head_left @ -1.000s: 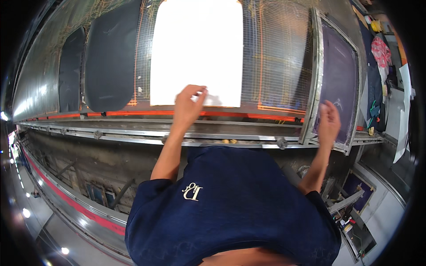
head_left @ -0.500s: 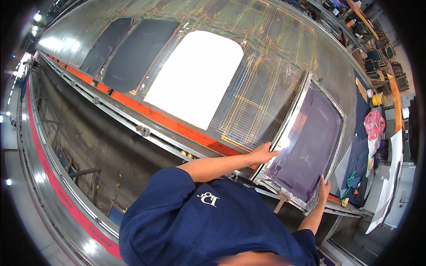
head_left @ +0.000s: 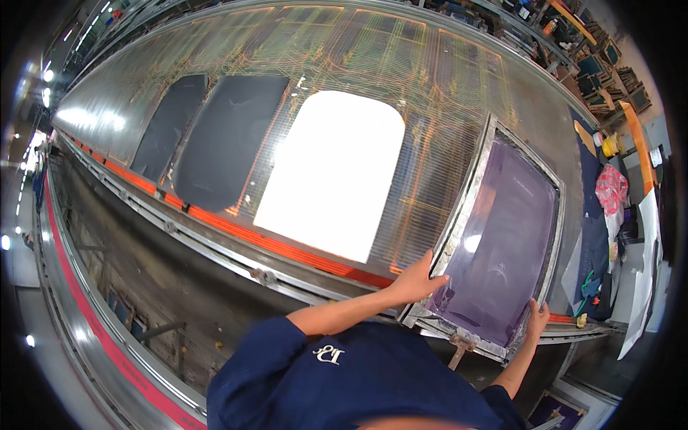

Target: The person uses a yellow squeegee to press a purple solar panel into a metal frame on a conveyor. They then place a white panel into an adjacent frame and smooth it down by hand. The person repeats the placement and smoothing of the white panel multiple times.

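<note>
Purple screen frame (head_left: 498, 236), between hands — left (head_left: 416, 281), right (head_left: 536, 320), seemingly gripping edges

A person's left hand (head_left: 418, 281) and right hand (head_left: 536, 320) grip a metal-framed purple printing screen (head_left: 502, 236) on a long table (head_left: 401, 79), beside a white fabric piece (head_left: 333, 172).

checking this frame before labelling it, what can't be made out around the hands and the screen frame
- Left hand on the screen frame, head view: palm hidden under the hand.
- Right hand: fingertips hidden behind the frame's edge.
- Handle below the frame: lower end hidden by the shirt.
- Shelf items: too small.
</note>
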Available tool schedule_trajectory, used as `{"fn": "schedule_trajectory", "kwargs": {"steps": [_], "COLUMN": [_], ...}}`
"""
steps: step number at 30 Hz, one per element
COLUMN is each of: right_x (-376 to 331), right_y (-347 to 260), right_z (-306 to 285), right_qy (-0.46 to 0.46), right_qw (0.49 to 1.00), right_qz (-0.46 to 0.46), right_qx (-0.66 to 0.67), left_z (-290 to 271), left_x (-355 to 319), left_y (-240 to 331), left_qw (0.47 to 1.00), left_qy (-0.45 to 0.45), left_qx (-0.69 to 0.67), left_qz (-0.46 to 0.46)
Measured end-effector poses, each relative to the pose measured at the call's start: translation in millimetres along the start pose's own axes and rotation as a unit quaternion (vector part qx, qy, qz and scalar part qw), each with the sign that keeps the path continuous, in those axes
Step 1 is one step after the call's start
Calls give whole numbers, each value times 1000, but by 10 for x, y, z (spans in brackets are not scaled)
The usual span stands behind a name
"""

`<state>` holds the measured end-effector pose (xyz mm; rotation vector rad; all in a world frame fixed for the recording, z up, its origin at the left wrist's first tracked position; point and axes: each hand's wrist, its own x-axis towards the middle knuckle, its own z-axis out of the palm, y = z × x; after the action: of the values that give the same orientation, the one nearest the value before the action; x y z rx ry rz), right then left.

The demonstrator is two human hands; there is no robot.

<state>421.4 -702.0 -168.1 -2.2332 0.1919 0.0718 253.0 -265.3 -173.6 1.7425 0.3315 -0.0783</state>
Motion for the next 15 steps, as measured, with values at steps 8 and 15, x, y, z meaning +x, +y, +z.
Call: {"fn": "schedule_trajectory", "kwargs": {"steps": [8,15], "right_x": [-498,-599], "right_y": [-640,-1153], "right_z": [1117,1418], "right_qy": [92,26], "right_qw": [992,991], "right_qz": [63,110], "right_qx": [-50,-67], "left_z": [-1335,-1892], "left_x": [98,458], "left_y": [-323,-406], "left_qw": [997,990], "left_qy": [-12,-11], "left_qx": [-34,-76], "left_qz": [-66,-118]}}
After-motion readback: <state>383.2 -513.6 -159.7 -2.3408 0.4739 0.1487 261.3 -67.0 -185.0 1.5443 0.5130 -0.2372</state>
